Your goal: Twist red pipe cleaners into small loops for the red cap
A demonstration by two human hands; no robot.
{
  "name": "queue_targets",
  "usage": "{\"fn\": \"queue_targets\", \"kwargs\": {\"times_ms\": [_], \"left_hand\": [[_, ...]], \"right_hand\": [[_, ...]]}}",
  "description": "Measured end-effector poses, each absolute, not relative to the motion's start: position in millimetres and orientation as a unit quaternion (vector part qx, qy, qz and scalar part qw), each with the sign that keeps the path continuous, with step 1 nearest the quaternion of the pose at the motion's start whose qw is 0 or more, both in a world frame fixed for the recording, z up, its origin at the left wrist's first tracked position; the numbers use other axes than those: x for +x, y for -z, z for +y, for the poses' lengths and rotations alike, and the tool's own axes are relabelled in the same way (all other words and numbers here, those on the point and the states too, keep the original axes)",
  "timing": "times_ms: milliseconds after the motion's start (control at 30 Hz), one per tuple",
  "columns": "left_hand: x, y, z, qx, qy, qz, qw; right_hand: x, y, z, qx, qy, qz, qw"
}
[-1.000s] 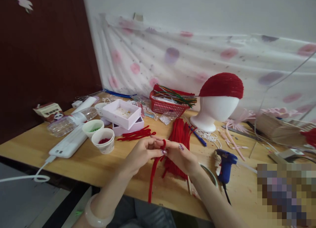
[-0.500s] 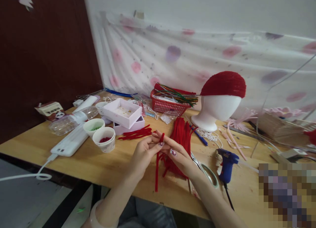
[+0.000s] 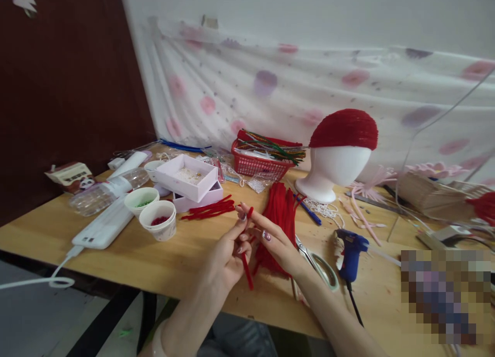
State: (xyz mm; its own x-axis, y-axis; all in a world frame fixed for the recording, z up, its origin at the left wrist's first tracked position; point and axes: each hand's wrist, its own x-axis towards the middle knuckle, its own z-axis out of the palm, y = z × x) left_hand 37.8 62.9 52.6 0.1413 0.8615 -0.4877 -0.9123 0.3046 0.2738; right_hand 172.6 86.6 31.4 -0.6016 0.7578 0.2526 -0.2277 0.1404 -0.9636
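My left hand (image 3: 229, 254) is closed on a red pipe cleaner (image 3: 247, 274), whose loose tail hangs below the fingers. My right hand (image 3: 279, 246) meets it at the top, its fingertips pressing the pipe cleaner's upper end; the exact grip there is partly hidden. Just behind my right hand lies a thick bundle of red pipe cleaners (image 3: 281, 205). Several shorter, bent red pieces (image 3: 209, 208) rest on the table beyond my left hand. Scissors (image 3: 327, 272) lie to the right of the bundle, partly behind my right wrist.
White paper cups (image 3: 164, 230) with beads, a power bank (image 3: 102, 233) and lilac boxes (image 3: 189, 191) stand left. Farther back are a red basket (image 3: 259, 167) and a white foam head (image 3: 334, 174) with a red cap (image 3: 344, 130). A blue glue gun (image 3: 351, 254) is at right.
My left fingers have curled lower around the pipe cleaner, and its tail now slants to the right instead of hanging straight. The view has shifted slightly.
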Motion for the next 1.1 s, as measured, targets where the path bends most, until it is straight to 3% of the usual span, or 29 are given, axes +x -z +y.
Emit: {"fn": "queue_targets", "kwargs": {"times_ms": [267, 600, 967, 1100], "left_hand": [[37, -51, 56, -0.076, -0.545, 0.253, 0.796], [35, -49, 51, -0.064, -0.495, 0.245, 0.831], [48, -48, 45, -0.025, -0.634, 0.261, 0.727], [51, -33, 45, 0.160, -0.719, 0.308, 0.603]], "right_hand": [[171, -37, 82, -0.221, -0.590, -0.681, 0.374], [175, -34, 85, -0.200, -0.518, -0.722, 0.412], [166, -29, 86, -0.172, -0.659, -0.600, 0.420], [165, -37, 83, -0.159, -0.698, -0.562, 0.413]]}}
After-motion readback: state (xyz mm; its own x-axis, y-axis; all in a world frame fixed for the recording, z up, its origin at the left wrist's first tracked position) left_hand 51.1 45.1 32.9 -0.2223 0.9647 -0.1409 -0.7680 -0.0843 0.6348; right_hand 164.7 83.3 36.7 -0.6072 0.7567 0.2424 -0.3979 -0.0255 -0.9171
